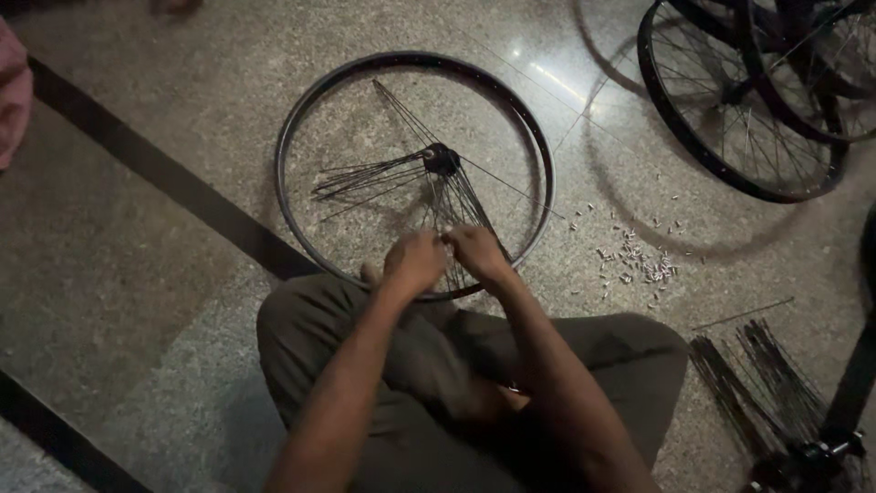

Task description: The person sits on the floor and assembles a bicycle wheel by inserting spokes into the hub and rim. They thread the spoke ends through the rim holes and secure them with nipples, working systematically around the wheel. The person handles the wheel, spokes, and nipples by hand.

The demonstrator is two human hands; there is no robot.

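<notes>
Speckled stone floor (182, 82) with dark inlaid strips. Left hand (415, 263) and right hand (477, 252), fingers pinched on spokes (456, 205) of the rim (301, 110) lying directly beyond; nipples (634, 260) scattered rightward. Fingertips indistinct; finished wheels (730, 110) cropped.

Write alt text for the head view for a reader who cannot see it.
Both hands, left hand and right hand, work spokes at the near edge of a bicycle rim lying on the floor; small nipples lie scattered to its right.
</notes>
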